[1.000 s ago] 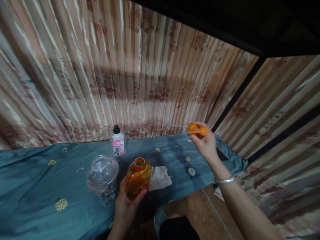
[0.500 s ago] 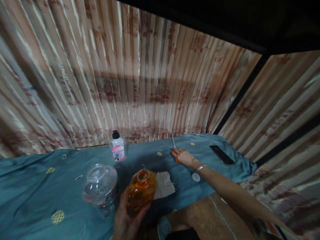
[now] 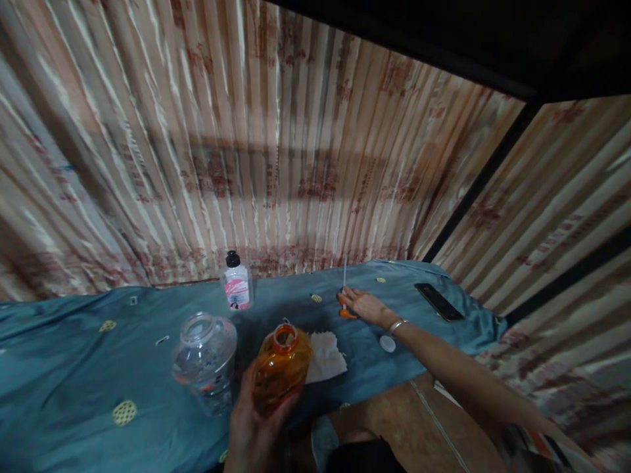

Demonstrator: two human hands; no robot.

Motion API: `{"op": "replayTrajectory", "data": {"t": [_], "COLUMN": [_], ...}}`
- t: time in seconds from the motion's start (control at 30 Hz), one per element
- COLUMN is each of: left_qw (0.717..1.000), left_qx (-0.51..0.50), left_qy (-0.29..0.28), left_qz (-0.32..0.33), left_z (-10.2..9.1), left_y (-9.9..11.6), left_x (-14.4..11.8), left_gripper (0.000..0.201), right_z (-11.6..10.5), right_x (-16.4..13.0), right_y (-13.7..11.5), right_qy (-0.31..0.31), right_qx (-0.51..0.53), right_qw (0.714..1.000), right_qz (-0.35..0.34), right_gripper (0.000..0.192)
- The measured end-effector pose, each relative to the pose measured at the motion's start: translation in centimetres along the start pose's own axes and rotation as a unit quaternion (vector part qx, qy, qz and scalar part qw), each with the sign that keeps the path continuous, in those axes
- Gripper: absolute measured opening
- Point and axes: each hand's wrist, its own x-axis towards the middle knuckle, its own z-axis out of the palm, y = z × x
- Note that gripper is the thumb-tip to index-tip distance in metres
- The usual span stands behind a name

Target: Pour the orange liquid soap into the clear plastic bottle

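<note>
Amber, see-through and glossy: that's the bottle in your left hand, thumb and fingers wrapped round its lower body, open mouth upward. Whether its base rests on the cloth, you can't tell from here. The wall looks like stiff, smooth plastic, likely light unless there's liquid inside, and the fill is hard to judge. It could turn slippery if wet, so the broad body below the shoulder looks the safest hold, with the rim left free.

Over to your right hand, out ahead and well apart from the left: its fingers lie over the orange pump top, down on the blue cloth. Clamped or merely touching? You can't tell. The pale tube points away beyond your fingertips; it looks thin, light and bendy, so the orange head is the better place to hold.

Now the surroundings! A clear container crowds your left hand on its outer side, the closest obstacle. The pink-labelled bottle stands beyond that hand. White paper lies between your hands, a white disc sits just below your right wrist, and a dark phone lies farther right.
</note>
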Motion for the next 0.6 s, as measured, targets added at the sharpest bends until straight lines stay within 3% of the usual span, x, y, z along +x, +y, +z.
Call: {"op": "replayTrajectory", "data": {"t": [0.27, 0.47, 0.6], "left_qw": [0.998, 0.999, 0.999], "left_qx": [-0.059, -0.032, -0.029], "left_qy": [0.007, 0.023, 0.005], "left_qz": [-0.005, 0.013, -0.012], "left_z": [0.4, 0.3, 0.1], "left_y": [0.6, 1.0, 1.3], "left_x": [-0.3, -0.4, -0.3], "left_gripper": [0.063, 0.062, 0.064], "right_z": [-0.7, -0.3, -0.7], "right_x": [0.2, 0.3, -0.1], "right_y": [-2.1, -2.3, -2.2], "right_qy": [-0.002, -0.014, -0.005], "right_qx": [0.029, 0.047, 0.060], "right_qw": [1.000, 0.999, 0.998], "right_qz": [0.009, 0.001, 0.022], "right_gripper": [0.037, 0.027, 0.037]}}
